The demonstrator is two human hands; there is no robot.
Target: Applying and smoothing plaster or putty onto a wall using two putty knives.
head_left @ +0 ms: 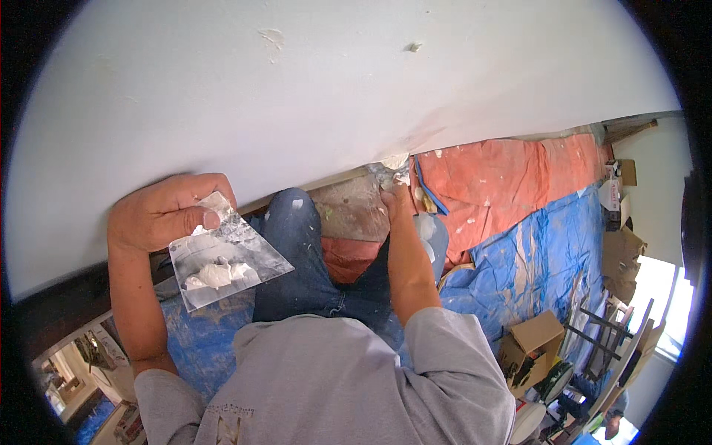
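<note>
My left hand (163, 211) pinches a square metal filler blade (252, 267) with lumps of off-white putty (221, 277) on it, its knuckles beside the white wall (222, 81). My right hand (394, 194) reaches down to the foot of the wall beyond my knees, closed on a metal putty knife (386, 175) smeared with putty; the handle is hidden in my fingers. Off-white putty (394, 159) shows at the wall's lower edge just above it.
An orange tarp (512, 178) and a blue tarp (541, 252) cover the floor. Cardboard boxes (530, 345), dark frames and boards (601, 341) crowd the right, with part of a person (615, 415) beyond. My bent knees (289, 222) are near the wall.
</note>
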